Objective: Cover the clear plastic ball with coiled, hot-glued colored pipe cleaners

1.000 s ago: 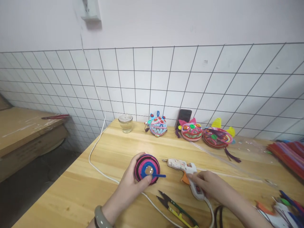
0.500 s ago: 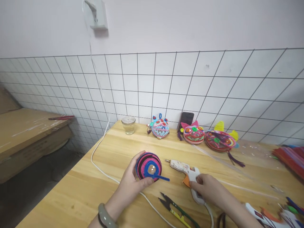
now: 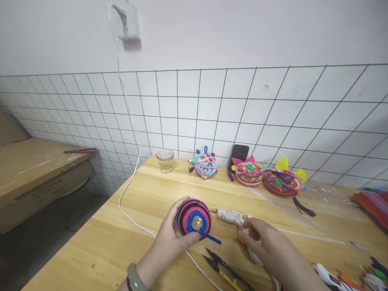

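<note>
My left hand (image 3: 172, 236) holds a round piece (image 3: 185, 220) wrapped in rings of blue, pink and black pipe cleaner, with a bare spot near its middle. A loose blue pipe cleaner end sticks out to the lower right, by my thumb. My right hand (image 3: 263, 242) is closed around the handle of a white hot glue gun (image 3: 228, 215) with an orange trigger. Its metal nozzle points left, close to the round piece. Below them lie thread snips (image 3: 222, 268) with dark blades and a yellow and green handle.
Along the tiled wall stand a lidded glass jar (image 3: 165, 161), a phone (image 3: 241, 152) and decorated round faces (image 3: 205, 165). Red pipe cleaners (image 3: 371, 206) lie far right. A white cord (image 3: 133, 220) crosses the table (image 3: 100, 242). Clear glue sticks (image 3: 285, 211) lie behind my right hand.
My right hand has moved up the glue gun's handle toward the trigger, its fingers now wrapped further round. The round piece is tilted slightly, its loose blue end pointing lower.
</note>
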{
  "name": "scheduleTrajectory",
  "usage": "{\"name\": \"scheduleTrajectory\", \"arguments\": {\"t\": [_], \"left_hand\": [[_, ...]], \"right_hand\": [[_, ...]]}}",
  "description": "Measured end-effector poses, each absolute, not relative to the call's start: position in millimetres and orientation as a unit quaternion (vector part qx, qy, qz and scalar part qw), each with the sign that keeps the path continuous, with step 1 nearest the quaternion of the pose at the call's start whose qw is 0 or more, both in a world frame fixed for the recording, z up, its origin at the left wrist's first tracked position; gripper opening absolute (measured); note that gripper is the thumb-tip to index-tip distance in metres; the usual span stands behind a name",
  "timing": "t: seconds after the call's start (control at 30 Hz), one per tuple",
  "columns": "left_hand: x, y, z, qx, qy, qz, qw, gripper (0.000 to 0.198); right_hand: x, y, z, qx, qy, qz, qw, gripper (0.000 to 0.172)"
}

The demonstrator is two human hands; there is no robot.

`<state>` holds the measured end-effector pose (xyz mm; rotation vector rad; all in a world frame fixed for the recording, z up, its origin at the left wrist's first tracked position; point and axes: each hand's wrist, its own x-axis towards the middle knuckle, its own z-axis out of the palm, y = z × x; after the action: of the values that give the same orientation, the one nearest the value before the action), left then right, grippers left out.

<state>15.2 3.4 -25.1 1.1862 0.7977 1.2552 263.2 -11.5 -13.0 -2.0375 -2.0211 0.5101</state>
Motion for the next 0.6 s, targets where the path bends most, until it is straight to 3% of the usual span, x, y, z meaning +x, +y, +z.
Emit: {"name": "scheduleTrajectory", "arguments": {"t": [0.13,0.33,0.43,0.6], "left_hand": [[20,-1,-23,0.504,0.332,0.521,0.603,0.069],[25,-8,-23,0.530,0.321,0.492,0.611,0.068],[26,-11,-23,0.534,0.321,0.478,0.619,0.069],[25,-13,-20,0.547,0.327,0.453,0.623,0.068]], "right_hand": [[232,-35,0,-0.538,-0.775,0.198,0.266,0.013],[221,-43,2,-0.400,-0.829,0.170,0.351,0.015],[224,-42,5,-0.381,-0.832,0.177,0.364,0.019],[217,-44,-1,-0.427,-0.780,0.169,0.426,0.011]]}}
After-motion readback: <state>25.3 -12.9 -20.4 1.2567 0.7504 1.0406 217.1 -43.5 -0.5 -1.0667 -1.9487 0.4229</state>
